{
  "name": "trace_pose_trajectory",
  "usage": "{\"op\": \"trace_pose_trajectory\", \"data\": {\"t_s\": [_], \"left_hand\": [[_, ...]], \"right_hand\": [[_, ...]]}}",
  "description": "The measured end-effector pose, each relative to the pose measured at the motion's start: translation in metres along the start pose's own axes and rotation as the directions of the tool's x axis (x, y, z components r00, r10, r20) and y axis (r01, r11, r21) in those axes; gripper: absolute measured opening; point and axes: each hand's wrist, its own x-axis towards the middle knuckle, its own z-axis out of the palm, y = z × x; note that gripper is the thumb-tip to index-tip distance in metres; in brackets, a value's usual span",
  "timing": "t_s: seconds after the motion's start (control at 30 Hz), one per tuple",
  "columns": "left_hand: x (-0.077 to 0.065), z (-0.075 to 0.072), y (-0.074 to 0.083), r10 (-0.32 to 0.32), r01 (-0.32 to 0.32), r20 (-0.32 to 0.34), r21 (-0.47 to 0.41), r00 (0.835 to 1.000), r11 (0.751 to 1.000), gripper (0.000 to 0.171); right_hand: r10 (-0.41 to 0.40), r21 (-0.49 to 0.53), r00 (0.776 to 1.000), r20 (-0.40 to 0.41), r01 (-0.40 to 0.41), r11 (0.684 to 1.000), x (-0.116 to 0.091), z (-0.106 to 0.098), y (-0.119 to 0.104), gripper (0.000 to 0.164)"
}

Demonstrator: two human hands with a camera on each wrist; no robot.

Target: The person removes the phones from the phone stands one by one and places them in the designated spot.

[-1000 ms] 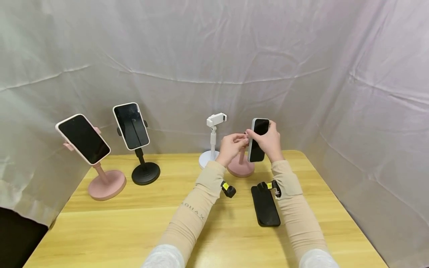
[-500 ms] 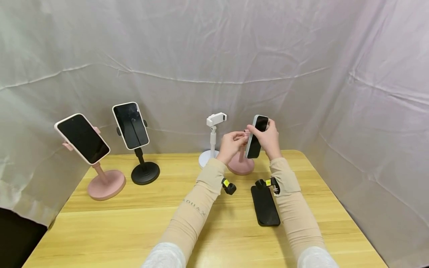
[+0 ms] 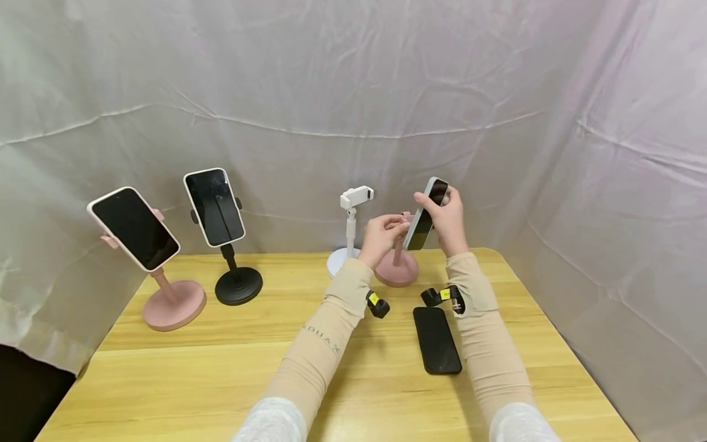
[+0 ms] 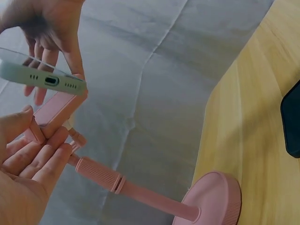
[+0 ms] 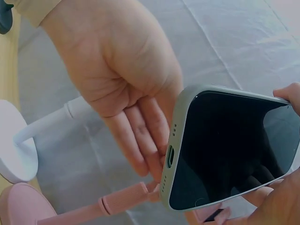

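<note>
My left hand (image 3: 381, 239) pinches the clamp (image 4: 56, 115) of a pink phone stand (image 3: 396, 270), thumb on its end piece and fingers beneath. A phone in a pale green case (image 3: 424, 220) is held by its edges in my right hand (image 3: 450, 221). It leans, lower end close to my left fingers, screen facing me. In the left wrist view the phone's port end lies just above the clamp; whether they touch I cannot tell. From the right wrist view, the phone (image 5: 234, 150) hides most of the clamp.
Just left of the pink stand is a white phone stand (image 3: 351, 230) with a bare clamp. A black phone (image 3: 437, 341) lies on the wooden table (image 3: 221, 380) near my right forearm. Further left, a black stand (image 3: 239, 285) and another pink stand (image 3: 173, 304) each carry a phone.
My right hand has raised the phone slightly and tilted it, its upper end going up and to the right. My left hand has stayed at the clamp.
</note>
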Motion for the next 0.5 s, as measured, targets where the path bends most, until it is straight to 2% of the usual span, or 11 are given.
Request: {"op": "trace_pose_trajectory", "data": {"t_s": [0.3,0.5], "left_hand": [[0.008,0.002,-0.004,-0.031,0.031,-0.003,-0.071,1.0,0.997,0.029],[0.001,-0.002,-0.001,-0.063,0.065,0.025,-0.074,0.998,0.995,0.035]], "right_hand": [[-0.04,0.036,0.999,-0.025,0.041,0.999,-0.006,-0.013,-0.011,0.066],[-0.068,0.03,0.997,-0.048,0.069,0.997,-0.013,-0.027,-0.009,0.061]]}}
